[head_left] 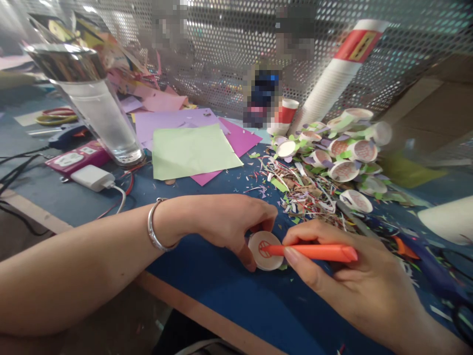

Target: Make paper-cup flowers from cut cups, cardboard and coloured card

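Between thumb and fingers, my left hand (229, 222) grips a small round paper cup base (273, 263) by its edge, low over the blue tabletop. Red curved and crossing lines mark its pale face. My right hand (354, 276) pinches an orange-red marker (321, 252), whose tip touches those lines. A bit of green paper shows under the base's lower right edge. Beyond my right hand lies a heap of similar cup bases (343, 171), several with red lines on them and green and purple paper pieces around them.
Paper shreds (306, 192) litter the table before the heap. A stack of paper cups (325, 88) leans at the back. Green paper (195, 153) lies on purple sheets. At left stand a water bottle (99, 108) and a white charger (92, 176); a blue glue gun (424, 256) lies right.
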The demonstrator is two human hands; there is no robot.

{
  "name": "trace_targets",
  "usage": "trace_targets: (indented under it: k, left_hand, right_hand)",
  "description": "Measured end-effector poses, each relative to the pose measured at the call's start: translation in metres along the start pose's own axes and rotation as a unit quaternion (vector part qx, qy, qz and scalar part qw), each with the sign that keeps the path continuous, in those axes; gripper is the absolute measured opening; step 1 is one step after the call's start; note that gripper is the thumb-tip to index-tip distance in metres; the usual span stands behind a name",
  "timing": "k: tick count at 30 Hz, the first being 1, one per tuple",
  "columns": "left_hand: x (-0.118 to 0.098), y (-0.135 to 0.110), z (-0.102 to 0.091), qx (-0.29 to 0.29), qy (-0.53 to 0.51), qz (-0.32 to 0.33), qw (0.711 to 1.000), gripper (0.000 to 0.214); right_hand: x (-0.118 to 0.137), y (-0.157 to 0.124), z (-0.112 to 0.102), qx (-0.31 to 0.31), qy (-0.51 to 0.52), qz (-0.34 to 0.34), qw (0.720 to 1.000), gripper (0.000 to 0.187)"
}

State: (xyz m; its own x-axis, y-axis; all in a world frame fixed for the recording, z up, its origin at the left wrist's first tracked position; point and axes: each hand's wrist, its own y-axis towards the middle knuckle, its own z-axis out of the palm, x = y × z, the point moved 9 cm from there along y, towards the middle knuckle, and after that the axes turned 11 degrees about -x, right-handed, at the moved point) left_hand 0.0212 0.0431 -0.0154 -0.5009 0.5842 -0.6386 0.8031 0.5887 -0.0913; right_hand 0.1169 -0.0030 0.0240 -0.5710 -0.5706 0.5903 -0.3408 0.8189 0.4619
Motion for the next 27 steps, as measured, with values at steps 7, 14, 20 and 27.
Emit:
trace_targets:
  k: [7,14,20,27]
  left_hand:
    - [0.000,0.001,0.002,0.003,0.004,-0.001,1.000,0.049]
    - [0.001,0.001,0.001,-0.001,0.009,0.000,1.000,0.049]
    - [0.000,-0.001,0.001,0.004,0.001,0.002,1.000,0.047]
    - [0.000,0.000,0.000,0.000,0.007,0.005,1.000,0.047]
  right_hand:
    - [-0.004,0.001,-0.006,-0.009,-0.027,0.000,1.000,0.008]
    - [-0.006,0.001,-0.009,-0.030,-0.040,-0.001,0.999,0.007]
    - [-0.001,-0.001,-0.004,-0.014,0.006,0.007,1.000,0.008]
    - [-0.001,-0.001,0.000,0.006,0.018,0.010,1.000,0.009]
